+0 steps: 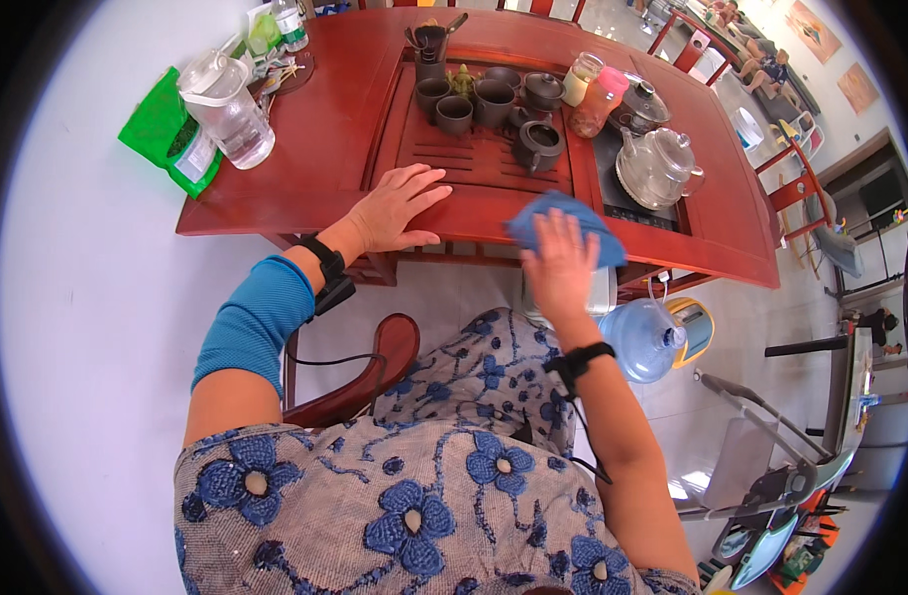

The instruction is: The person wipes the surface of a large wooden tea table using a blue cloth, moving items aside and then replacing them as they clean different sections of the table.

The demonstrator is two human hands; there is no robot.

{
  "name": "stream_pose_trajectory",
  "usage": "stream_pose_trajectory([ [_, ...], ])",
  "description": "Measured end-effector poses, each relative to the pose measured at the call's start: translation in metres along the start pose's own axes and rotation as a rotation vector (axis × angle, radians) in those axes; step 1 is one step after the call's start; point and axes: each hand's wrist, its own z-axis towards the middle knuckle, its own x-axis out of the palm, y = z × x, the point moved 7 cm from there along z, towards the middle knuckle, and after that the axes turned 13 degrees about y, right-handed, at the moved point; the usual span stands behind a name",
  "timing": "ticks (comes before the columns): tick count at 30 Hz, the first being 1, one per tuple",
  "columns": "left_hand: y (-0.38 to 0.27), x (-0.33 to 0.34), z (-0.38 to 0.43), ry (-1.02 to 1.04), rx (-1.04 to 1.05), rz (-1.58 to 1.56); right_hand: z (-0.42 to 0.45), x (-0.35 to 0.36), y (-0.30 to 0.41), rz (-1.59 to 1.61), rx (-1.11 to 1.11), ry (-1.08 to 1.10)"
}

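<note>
My right hand (562,260) lies on a blue cloth (565,223) at the near edge of a red wooden tea table (320,178); it looks slightly blurred. The fingers press flat over the cloth. My left hand (398,208) rests palm down on the same edge, fingers spread, holding nothing. Beyond them, a slatted tea tray (439,160) set in the table carries a dark clay teapot (538,146), several dark cups (454,114) and a lidded bowl (544,91). A glass teapot (658,167) stands on a black hot plate (610,167) to the right.
At the left stand a clear plastic pitcher (231,111) and a green bag (156,134). A pink-lidded jar (599,100) and a glass-lidded pot (640,108) are at the back right. Below the table are a blue water bottle (640,342) and a wooden chair arm (394,349). People sit far off.
</note>
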Motion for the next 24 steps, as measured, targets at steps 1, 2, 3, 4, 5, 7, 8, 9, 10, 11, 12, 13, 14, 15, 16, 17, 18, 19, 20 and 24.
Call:
stream_pose_trajectory([
  [1,-0.001,-0.002,-0.001,-0.021,-0.01,-0.006,0.01,0.001,0.029,0.065,-0.06,0.064],
  [2,-0.001,-0.005,-0.001,-0.047,-0.02,-0.008,0.015,0.006,0.052,0.128,-0.141,0.028],
  [3,-0.001,-0.009,0.0,-0.074,-0.029,-0.009,0.021,0.007,0.069,0.187,-0.228,0.024],
  [4,-0.008,-0.016,0.0,-0.146,-0.049,-0.021,0.023,0.008,0.075,0.23,-0.279,0.032],
  [5,-0.02,-0.021,0.004,-0.208,-0.044,-0.03,0.026,0.007,0.081,0.274,-0.333,0.04],
  [7,-0.052,-0.018,0.014,-0.192,0.03,-0.003,0.035,-0.017,0.062,0.636,-0.379,0.162],
  [8,-0.065,-0.009,0.019,-0.175,0.104,-0.02,0.031,-0.026,0.039,0.501,-0.292,-0.03],
  [9,-0.084,-0.009,0.028,-0.122,0.159,-0.014,0.028,-0.035,0.01,0.41,-0.235,-0.233],
  [10,-0.097,-0.001,0.041,-0.085,0.249,-0.075,0.025,-0.035,-0.033,0.648,-0.091,-0.325],
  [11,-0.11,0.004,0.051,-0.057,0.291,-0.03,0.022,-0.034,-0.073,0.652,0.021,-0.435],
  [12,-0.12,0.003,0.062,-0.034,0.348,0.061,0.016,-0.028,-0.112,0.589,0.207,-0.416],
  [13,-0.123,0.009,0.075,0.037,0.365,0.116,0.007,-0.025,-0.138,0.361,0.335,-0.469],
  [14,-0.116,0.014,0.084,0.092,0.298,0.129,0.002,-0.015,-0.159,0.142,0.422,-0.379],
  [15,-0.109,0.022,0.093,0.135,0.245,0.14,-0.009,0.008,-0.188,0.022,0.591,-0.244],
  [16,-0.103,0.029,0.093,0.167,0.212,0.133,-0.015,0.021,-0.193,0.039,0.661,-0.094],
  [17,-0.097,0.035,0.093,0.194,0.183,0.125,-0.022,0.031,-0.2,0.049,0.73,0.055],
  [18,-0.091,0.04,0.093,0.225,0.157,0.117,-0.025,0.033,-0.203,-0.006,0.675,0.081],
  [19,-0.087,0.041,0.089,0.209,0.157,0.113,-0.032,0.034,-0.203,-0.055,0.635,0.116],
  [20,-0.079,0.039,0.08,0.192,0.155,0.11,-0.031,0.035,-0.207,-0.065,0.641,0.141],
  [24,-0.048,0.022,0.025,0.234,0.085,0.075,-0.034,0.028,-0.206,-0.048,0.645,0.201],
])
